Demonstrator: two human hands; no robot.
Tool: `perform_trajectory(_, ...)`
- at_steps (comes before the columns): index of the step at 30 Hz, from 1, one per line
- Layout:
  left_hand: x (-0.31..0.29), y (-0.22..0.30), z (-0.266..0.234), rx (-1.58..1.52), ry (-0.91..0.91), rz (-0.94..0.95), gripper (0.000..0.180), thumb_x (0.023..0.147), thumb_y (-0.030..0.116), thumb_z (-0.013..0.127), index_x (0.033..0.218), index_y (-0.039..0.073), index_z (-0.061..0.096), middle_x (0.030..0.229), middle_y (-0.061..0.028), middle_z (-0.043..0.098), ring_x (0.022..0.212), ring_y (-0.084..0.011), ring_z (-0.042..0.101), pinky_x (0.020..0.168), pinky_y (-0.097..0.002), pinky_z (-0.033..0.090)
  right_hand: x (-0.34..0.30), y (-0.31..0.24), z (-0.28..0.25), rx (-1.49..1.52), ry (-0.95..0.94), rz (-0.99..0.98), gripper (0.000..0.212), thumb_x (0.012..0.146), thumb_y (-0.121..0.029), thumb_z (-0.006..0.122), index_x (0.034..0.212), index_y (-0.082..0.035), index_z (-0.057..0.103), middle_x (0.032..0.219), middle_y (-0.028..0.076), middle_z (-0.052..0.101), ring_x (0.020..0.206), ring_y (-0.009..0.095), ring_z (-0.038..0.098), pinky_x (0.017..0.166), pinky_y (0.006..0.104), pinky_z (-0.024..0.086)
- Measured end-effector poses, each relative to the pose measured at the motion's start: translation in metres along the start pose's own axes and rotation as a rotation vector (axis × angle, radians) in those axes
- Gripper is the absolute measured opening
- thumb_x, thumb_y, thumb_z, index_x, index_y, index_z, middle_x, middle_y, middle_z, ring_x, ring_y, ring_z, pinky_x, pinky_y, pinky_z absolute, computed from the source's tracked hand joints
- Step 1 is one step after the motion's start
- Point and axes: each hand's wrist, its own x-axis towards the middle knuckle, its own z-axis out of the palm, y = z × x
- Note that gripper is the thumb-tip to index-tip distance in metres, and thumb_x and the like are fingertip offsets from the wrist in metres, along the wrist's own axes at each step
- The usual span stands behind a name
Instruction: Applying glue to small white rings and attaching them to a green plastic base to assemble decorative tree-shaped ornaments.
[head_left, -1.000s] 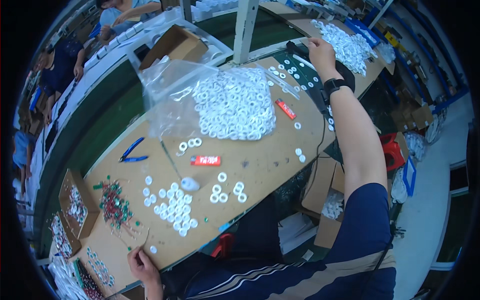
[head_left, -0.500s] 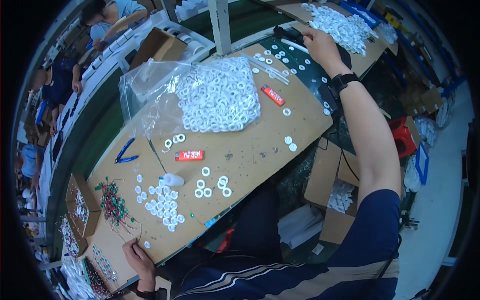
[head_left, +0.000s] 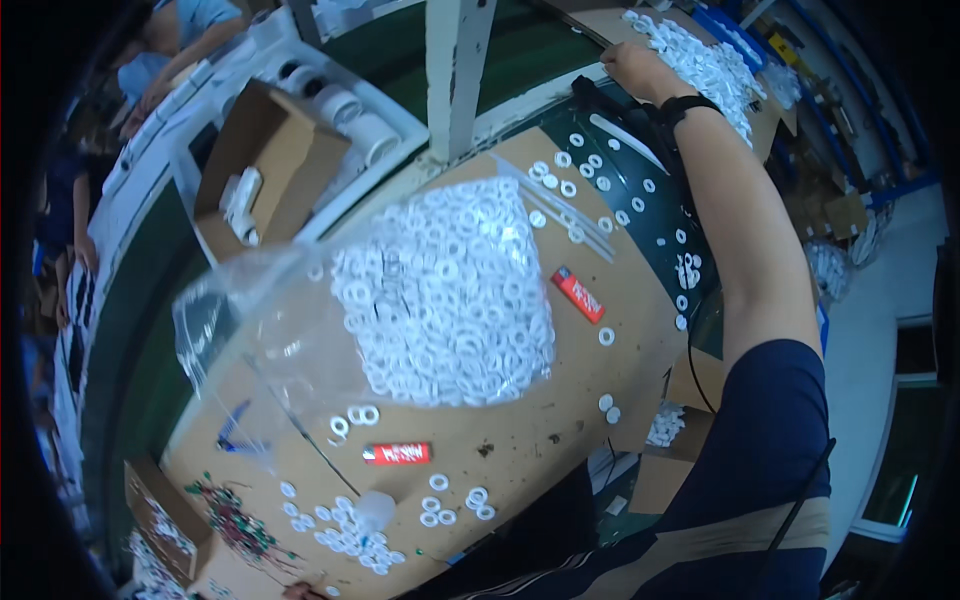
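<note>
My right hand (head_left: 640, 72) is at the far right with its fingers curled together, beside a heap of white plastic parts (head_left: 700, 65). Whatever its fingers hold is hidden. A black object (head_left: 600, 100) and a white rod (head_left: 628, 140) lie just below it. Of my left hand (head_left: 303, 592) only a bit shows at the lower edge, near red and green wired parts (head_left: 245, 525) and small white discs (head_left: 360, 545). A clear bag of white rings (head_left: 450, 300) fills the table's middle. In front of it lie a red lighter (head_left: 397, 454) and a translucent bottle (head_left: 376, 510).
Another red lighter (head_left: 578, 294) lies right of the bag, below clear sticks (head_left: 575, 215). Blue pliers (head_left: 233, 430) sit at the left. A metal post (head_left: 458, 80) rises behind the table, next to an open cardboard box (head_left: 270, 165). People work across at the left.
The view has shifted up and closer, so the table's things appear lower. My left hand has nearly left the picture. My right hand remains by the white heap, its fingers now more curled.
</note>
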Motion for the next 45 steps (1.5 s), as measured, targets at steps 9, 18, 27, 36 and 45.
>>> perform_trajectory(9,0.053,0.096,-0.011,0.222,-0.086,-0.094,0.02,0.106,0.016,0.056,0.098,0.003,0.068,0.101,-0.0104,0.072,0.09,-0.0161,0.069,0.084,-0.0269,0.055,0.13,0.096,0.051,0.015,-0.124,0.182,0.035,0.1,-0.012,0.051,0.13,-0.009,0.069,0.13,0.021,0.069,0.12,0.038,0.066,0.103,0.0472,0.053)
perform_trajectory(18,0.057,0.132,0.025,0.838,-0.374,-0.224,0.044,0.107,0.02,0.052,0.141,-0.008,0.055,0.139,-0.0282,0.059,0.129,-0.0386,0.06,0.11,-0.0434,0.05,0.215,0.177,0.126,-0.009,-0.08,0.189,0.038,0.1,-0.011,0.052,0.135,-0.012,0.066,0.133,0.016,0.062,0.124,0.036,0.062,0.105,0.0445,0.054)
perform_trajectory(27,0.113,0.174,0.049,0.426,-0.625,-0.688,0.074,0.104,0.04,0.051,0.155,-0.01,0.036,0.159,-0.0299,0.039,0.15,-0.0458,0.034,0.124,-0.0605,0.024,0.29,0.227,0.192,-0.245,0.119,-0.144,0.032,0.098,-0.014,0.055,0.126,-0.015,0.071,0.128,0.009,0.063,0.122,0.032,0.062,0.098,0.0428,0.057)
perform_trajectory(36,0.128,0.185,0.061,0.157,-0.475,-0.769,0.079,0.103,0.049,0.047,0.156,-0.009,0.036,0.164,-0.0281,0.034,0.153,-0.0437,0.029,0.126,-0.0585,0.019,0.327,0.208,0.211,-0.546,0.005,-0.287,0.024,0.096,-0.018,0.06,0.111,-0.014,0.078,0.124,0.004,0.063,0.12,0.024,0.062,0.094,0.0418,0.059)
perform_trajectory(45,0.136,0.195,0.048,0.4,-0.641,-0.717,0.074,0.103,0.042,0.05,0.155,-0.01,0.038,0.162,-0.0292,0.037,0.15,-0.0461,0.033,0.124,-0.0593,0.023,0.314,0.211,0.206,-0.386,0.057,-0.205,0.021,0.095,-0.015,0.059,0.098,-0.008,0.078,0.119,0.006,0.065,0.116,0.026,0.064,0.09,0.0422,0.061)
